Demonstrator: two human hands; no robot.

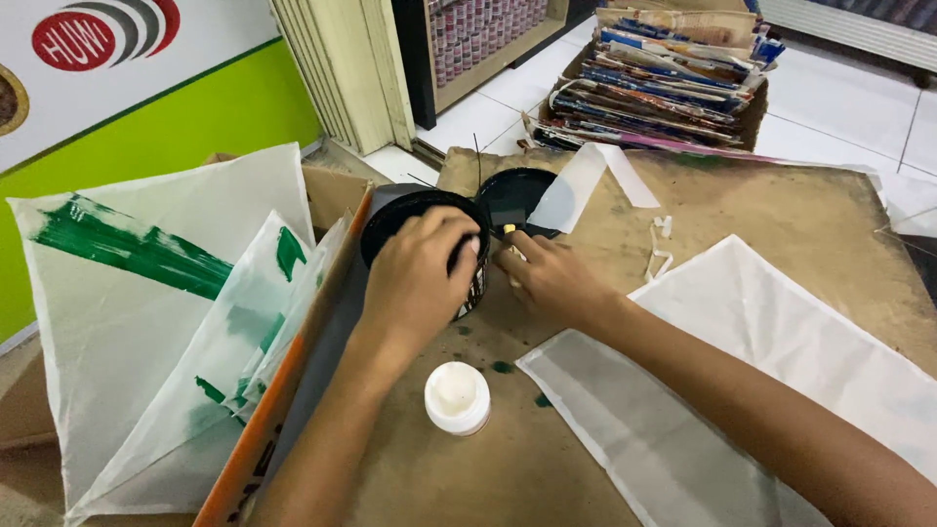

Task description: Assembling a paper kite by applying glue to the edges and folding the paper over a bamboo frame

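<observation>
My left hand (418,278) rests over the top of a black paint can (400,217) and grips its rim. Beside it my right hand (549,278) holds a small brush (508,217) whose dark head lies over the can's black lid (522,185). The lid lies flat just behind the can. A white paper kite (800,332) lies flat under my right forearm on the brown cardboard sheet (781,205). Green paint spots (502,368) mark the cardboard near the can.
A small round white cap (457,397) sits on the cardboard in front of the can. White kites streaked with green paint (146,293) lean in an open box on the left. A box of stacked papers (664,78) stands behind, on white floor tiles.
</observation>
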